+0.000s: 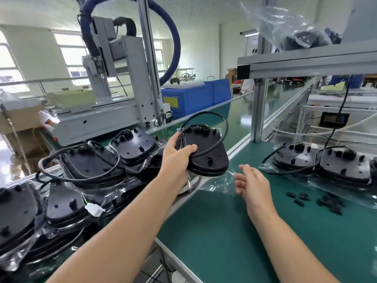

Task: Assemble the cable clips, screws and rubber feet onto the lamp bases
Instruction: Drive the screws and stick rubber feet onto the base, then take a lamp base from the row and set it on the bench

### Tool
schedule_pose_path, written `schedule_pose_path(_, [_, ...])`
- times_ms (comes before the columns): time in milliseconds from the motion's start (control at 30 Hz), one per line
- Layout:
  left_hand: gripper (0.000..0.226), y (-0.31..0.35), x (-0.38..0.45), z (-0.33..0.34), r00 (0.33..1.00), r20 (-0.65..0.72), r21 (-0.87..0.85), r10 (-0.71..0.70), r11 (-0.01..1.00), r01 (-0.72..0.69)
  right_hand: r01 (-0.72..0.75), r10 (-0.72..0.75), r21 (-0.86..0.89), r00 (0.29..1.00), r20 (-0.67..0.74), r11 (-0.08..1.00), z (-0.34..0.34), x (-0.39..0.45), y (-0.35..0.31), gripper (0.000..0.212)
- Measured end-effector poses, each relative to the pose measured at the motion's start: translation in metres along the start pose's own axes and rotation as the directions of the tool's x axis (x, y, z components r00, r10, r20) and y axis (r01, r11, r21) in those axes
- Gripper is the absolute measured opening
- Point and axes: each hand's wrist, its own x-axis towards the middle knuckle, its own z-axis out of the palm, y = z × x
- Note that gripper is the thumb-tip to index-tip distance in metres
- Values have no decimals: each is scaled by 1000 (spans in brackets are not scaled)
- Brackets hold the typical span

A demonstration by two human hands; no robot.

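Observation:
My left hand (pixel 177 155) grips a black lamp base (pixel 206 152) by its left edge and holds it above the bench edge, underside up, with its black cable (pixel 221 119) looped over it. A clear plastic bag (pixel 216 184) hangs under the base. My right hand (pixel 252 180) hovers open just right of the bag, fingers relaxed, holding nothing. Two more lamp bases (pixel 293 158) (pixel 344 166) lie in bags at the right of the green bench (pixel 234 231). Small black cable clips (pixel 328 203) are scattered in front of them.
A pile of bagged lamp bases (pixel 85 166) with cables and a white connector (pixel 94 209) fills the conveyor at my left. A grey screw machine (pixel 114 82) stands behind it. An aluminium post (pixel 258 111) and shelf (pixel 306 64) rise over the bench.

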Motion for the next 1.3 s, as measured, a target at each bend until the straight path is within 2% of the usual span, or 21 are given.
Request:
schedule_pose_path(200, [74, 13, 70, 28, 985, -154, 199, 77, 979, -45, 41, -42, -43, 999, -28, 998, -10, -6, 7, 16])
schedule_pose_path(267, [67, 15, 98, 32, 974, -212, 277, 80, 961, -18, 62, -64, -73, 998, -27, 995, -12, -11, 8, 16])
schedule_pose_path(367, [70, 7, 130, 36, 946, -316, 437, 77, 897, 73, 85, -85, -83, 996, -1, 993, -10, -16, 9, 15])
schedule_pose_path(467, [68, -14, 146, 40, 919, -386, 484, 80, 865, 128, 93, -90, -103, 996, 29, 990, -8, -18, 10, 13])
schedule_pose_path(700, [63, -67, 167, 35, 917, -339, 780, 212, 608, 148, 56, -56, -109, 998, 5, 993, -11, -10, 16, 18])
schedule_pose_path(733, [58, -68, 170, 33, 909, -351, 823, 225, 536, 186, 47, -48, -97, 999, -9, 994, -12, -8, 16, 20])
schedule_pose_path(800, [46, -62, 173, 31, 915, -328, 922, 234, 288, 257, 30, -33, -62, 999, -40, 998, -13, -7, 16, 21])
schedule_pose_path(933, [47, -54, 173, 29, 958, -257, 950, 129, -148, 275, 26, -29, -37, 994, -105, 999, -18, -10, 11, 21])
schedule_pose_path(1033, [53, -55, 163, 28, 967, -255, 898, 26, -364, 247, 9, -6, 22, 987, -164, 1000, -33, -13, 2, 20])
schedule_pose_path(1100, [51, -47, 154, 37, 984, -155, 788, 93, -589, 180, -3, 12, 51, 982, -189, 999, -47, -16, -4, 21])
schedule_pose_path(1133, [48, -44, 148, 45, 993, -55, 707, 104, -698, 112, -4, 15, 52, 979, -202, 999, -56, -19, -8, 22])
schedule_pose_path(1167, [43, -43, 143, 55, 993, 63, 653, 97, -756, 32, -1, 12, 49, 976, -216, 999, -66, -21, -12, 22])
schedule_pose_path(1200, [37, -45, 139, 67, 984, 159, 645, 75, -763, -46, 3, 8, 47, 972, -234, 999, -76, -24, -16, 22])
schedule_pose_path(1233, [29, -50, 137, 79, 971, 236, 686, 49, -716, -131, 9, 3, 46, 967, -253, 999, -88, -27, -21, 21])
schedule_pose_path(1267, [20, -58, 135, 93, 953, 296, 773, 63, -602, -200, 16, -3, 45, 962, -272, 999, -101, -30, -25, 20])
schedule_pose_path(1300, [17, -66, 130, 109, 945, 320, 859, 72, -443, -257, 28, -15, 40, 957, -291, 999, -114, -33, -29, 20])
